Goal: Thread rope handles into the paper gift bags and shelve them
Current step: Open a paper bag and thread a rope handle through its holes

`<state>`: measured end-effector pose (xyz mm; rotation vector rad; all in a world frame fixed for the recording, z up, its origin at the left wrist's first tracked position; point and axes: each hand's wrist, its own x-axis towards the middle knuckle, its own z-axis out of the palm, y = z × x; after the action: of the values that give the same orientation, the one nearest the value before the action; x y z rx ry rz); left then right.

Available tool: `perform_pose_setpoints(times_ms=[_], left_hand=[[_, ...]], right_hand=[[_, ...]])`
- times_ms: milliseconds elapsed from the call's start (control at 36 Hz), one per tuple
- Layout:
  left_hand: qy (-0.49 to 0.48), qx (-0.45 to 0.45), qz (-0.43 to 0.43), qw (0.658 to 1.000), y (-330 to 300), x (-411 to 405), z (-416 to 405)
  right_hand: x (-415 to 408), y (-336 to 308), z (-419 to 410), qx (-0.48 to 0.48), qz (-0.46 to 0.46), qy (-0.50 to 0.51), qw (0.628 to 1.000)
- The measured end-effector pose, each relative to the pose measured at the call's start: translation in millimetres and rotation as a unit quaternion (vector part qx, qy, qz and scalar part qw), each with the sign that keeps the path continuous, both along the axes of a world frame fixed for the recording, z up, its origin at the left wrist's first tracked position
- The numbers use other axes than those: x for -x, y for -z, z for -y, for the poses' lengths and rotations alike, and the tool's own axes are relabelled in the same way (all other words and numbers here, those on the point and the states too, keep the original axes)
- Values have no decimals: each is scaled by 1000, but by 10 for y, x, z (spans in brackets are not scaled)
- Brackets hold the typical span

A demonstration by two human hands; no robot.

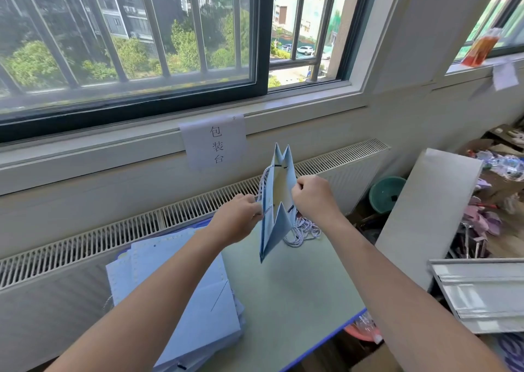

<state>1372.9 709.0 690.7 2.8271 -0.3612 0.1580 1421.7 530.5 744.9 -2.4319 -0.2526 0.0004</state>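
Two bare forearms reach in from the bottom edge. Below the left one, one stack of flat light-blue bags (181,300) on the green table (286,300), count in stack unclear. One open light-blue gift bag (276,201) held up above the table, mouth toward camera, between both hands. Left hand (236,218) fingers curled, pinching the rope handle (262,186) at the bag's left wall; that one rope loops outside the wall. Right hand (313,197) fingers curled tight, gripping the bag's right wall at the rim. One pile of loose twisted ropes (302,231) on the table just behind the bag, number can't be told. One paper sign (214,142) on the sill. One teal basin (387,193) on the floor right.
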Motion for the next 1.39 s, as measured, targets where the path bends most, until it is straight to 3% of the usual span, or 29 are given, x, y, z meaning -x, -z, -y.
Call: perform_pose_setpoints(times_ms=[56, 139, 250, 389, 528, 694, 806, 972, 1056, 1167, 1306, 1389], left_hand=[[-11, 16, 2, 1000, 5, -15, 17], [-36, 116, 35, 992, -21, -3, 75], [25, 253, 12, 967, -88, 133, 201], [33, 198, 54, 978, 16, 110, 297], [-42, 250, 111, 961, -52, 7, 370], [-167, 432, 38, 886, -44, -110, 239], [-203, 490, -1, 848, -22, -129, 218], [-240, 559, -92, 788, 181, -120, 253], [-276, 557, -114, 775, 344, -113, 276], [-354, 489, -107, 790, 634, -120, 380], [-376, 261, -23, 889, 905, -78, 588], [-337, 213, -53, 916, 1101, -45, 736]], right_hand=[[-14, 1, 0, -12, -6, 6, 1000], [-36, -22, 22, -45, -45, 37, 997], [-85, -78, 26, -117, -107, 68, 985], [-160, -72, 30, -233, -164, 101, 953], [-211, -38, 36, -301, -185, 82, 932], [-377, 195, 260, -192, -92, 92, 973], [-467, 380, 458, -122, -33, 122, 984], [-512, 707, 593, -193, -68, 95, 974], [-513, 859, 611, -220, -46, 80, 971], [-506, 1094, 604, -226, -40, 59, 971], [-552, 1476, 605, -198, -74, 44, 977], [-588, 1733, 599, -174, -112, 30, 978]])
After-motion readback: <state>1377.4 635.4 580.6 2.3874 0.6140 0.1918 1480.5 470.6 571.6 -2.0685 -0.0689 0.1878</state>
